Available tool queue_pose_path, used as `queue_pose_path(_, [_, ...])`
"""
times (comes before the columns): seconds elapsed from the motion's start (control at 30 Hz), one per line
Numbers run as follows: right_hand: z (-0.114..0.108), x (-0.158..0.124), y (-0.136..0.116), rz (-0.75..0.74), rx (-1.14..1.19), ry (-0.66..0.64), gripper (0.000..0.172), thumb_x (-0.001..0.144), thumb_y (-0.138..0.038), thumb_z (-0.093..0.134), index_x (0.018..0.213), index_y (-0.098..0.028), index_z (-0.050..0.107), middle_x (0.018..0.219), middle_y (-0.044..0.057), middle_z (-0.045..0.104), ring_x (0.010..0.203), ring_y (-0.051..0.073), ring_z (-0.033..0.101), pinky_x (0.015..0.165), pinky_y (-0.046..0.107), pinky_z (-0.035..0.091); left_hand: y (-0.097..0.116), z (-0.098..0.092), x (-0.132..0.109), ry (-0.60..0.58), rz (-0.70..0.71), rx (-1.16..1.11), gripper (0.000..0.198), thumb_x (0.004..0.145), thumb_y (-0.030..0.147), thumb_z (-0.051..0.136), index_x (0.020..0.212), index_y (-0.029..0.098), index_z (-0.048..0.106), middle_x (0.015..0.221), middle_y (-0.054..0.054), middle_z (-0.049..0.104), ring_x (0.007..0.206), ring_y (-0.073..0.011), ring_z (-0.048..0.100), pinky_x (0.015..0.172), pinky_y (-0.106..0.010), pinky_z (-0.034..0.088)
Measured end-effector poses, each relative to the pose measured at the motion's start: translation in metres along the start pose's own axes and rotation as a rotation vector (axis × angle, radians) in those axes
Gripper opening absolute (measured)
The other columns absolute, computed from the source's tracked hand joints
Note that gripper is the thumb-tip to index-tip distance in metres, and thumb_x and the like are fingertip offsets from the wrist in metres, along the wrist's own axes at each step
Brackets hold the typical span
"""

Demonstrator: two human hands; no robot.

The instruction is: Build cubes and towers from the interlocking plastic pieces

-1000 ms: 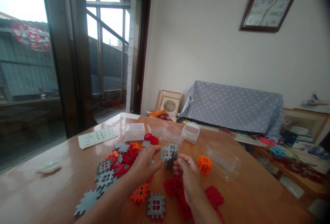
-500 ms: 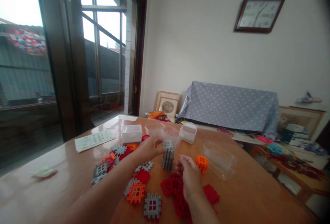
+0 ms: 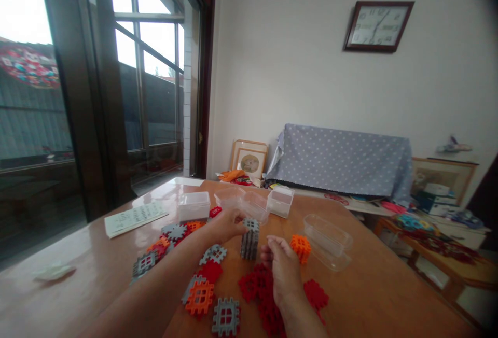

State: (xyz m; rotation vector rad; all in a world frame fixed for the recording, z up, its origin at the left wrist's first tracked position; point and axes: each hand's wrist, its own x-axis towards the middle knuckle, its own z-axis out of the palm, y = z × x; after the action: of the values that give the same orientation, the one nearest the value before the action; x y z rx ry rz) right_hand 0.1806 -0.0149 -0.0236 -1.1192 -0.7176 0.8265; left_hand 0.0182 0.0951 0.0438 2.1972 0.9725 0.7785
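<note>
A tall stack of grey interlocking plastic tiles (image 3: 249, 244) stands upright on the table. My left hand (image 3: 229, 225) reaches across to its top left edge, thumb and fingers closed at the uppermost tile. Just right of the stack is my right hand (image 3: 283, 263), its fingers curled inward; whatever they may hold is hidden. Beyond that hand sits a short stack of orange tiles (image 3: 301, 248). Red tiles (image 3: 251, 286) lie in a pile under and left of my right hand. Nearer to me are a loose orange tile (image 3: 199, 297) and a grey tile (image 3: 226, 316).
More mixed tiles (image 3: 174, 231) lie beyond my left forearm. Clear plastic boxes (image 3: 194, 206) and a smaller box (image 3: 280, 201) stand toward the back. An open clear container (image 3: 329, 242) lies at right. A written paper pad (image 3: 136, 219) and a crumpled wrapper (image 3: 54, 271) are at left.
The view has shifted slightly, so everything sits a little further left. My right hand is slightly farther from the grey stack. My left hand stays at its top.
</note>
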Motion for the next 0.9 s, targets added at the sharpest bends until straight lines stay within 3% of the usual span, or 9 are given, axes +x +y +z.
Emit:
queue_pose_path(0.43, [0.001,0.001,0.0,0.089,0.024,0.004,0.027,0.08,-0.043,0.065,0.09,-0.019,0.066,0.068,0.0,0.067,0.058,0.013,0.059,0.053,0.022,0.045,-0.005,0.002,0.002,-0.085,0.011,-0.07,0.025,0.071,0.034,0.069,0.086,0.015,0.071,0.08,-0.001,0.07,0.088,-0.0217,0.064,0.08,-0.028,0.048])
queue_pose_path(0.63, [0.0,0.0,-0.003,0.098,0.015,-0.005,0.029,0.077,-0.045,0.067,0.089,-0.019,0.067,0.068,0.0,0.067,0.057,0.013,0.059,0.052,0.023,0.044,-0.01,0.001,-0.005,0.032,-0.032,-0.068,0.038,0.07,0.037,0.069,0.102,0.015,0.07,0.098,-0.006,0.072,0.099,-0.0259,0.064,0.085,-0.031,0.048])
queue_pose_path(0.73, [-0.001,-0.002,-0.006,0.115,-0.024,-0.065,0.028,0.077,-0.045,0.067,0.087,-0.019,0.067,0.065,0.0,0.066,0.053,0.012,0.057,0.049,0.022,0.041,-0.007,-0.001,-0.02,0.078,-0.014,-0.041,0.036,0.075,0.03,0.062,0.107,0.015,0.068,0.103,-0.007,0.072,0.097,-0.0233,0.065,0.084,-0.029,0.048])
queue_pose_path(0.83, [-0.001,-0.004,-0.009,0.12,-0.047,-0.096,0.028,0.076,-0.045,0.068,0.085,-0.019,0.067,0.063,-0.001,0.065,0.051,0.011,0.055,0.049,0.021,0.04,0.001,-0.004,-0.044,0.0,-0.051,0.009,0.023,0.076,0.027,0.058,0.094,0.016,0.068,0.084,-0.004,0.07,0.079,-0.0188,0.065,0.068,-0.025,0.047])
queue_pose_path(0.9, [0.0,-0.006,-0.01,0.113,-0.064,-0.111,0.028,0.076,-0.045,0.069,0.085,-0.019,0.067,0.063,-0.002,0.065,0.052,0.011,0.055,0.05,0.021,0.04,0.011,-0.006,-0.063,-0.163,-0.087,0.03,0.023,0.076,0.031,0.061,0.093,0.017,0.068,0.078,-0.002,0.069,0.072,-0.0183,0.064,0.061,-0.024,0.044])
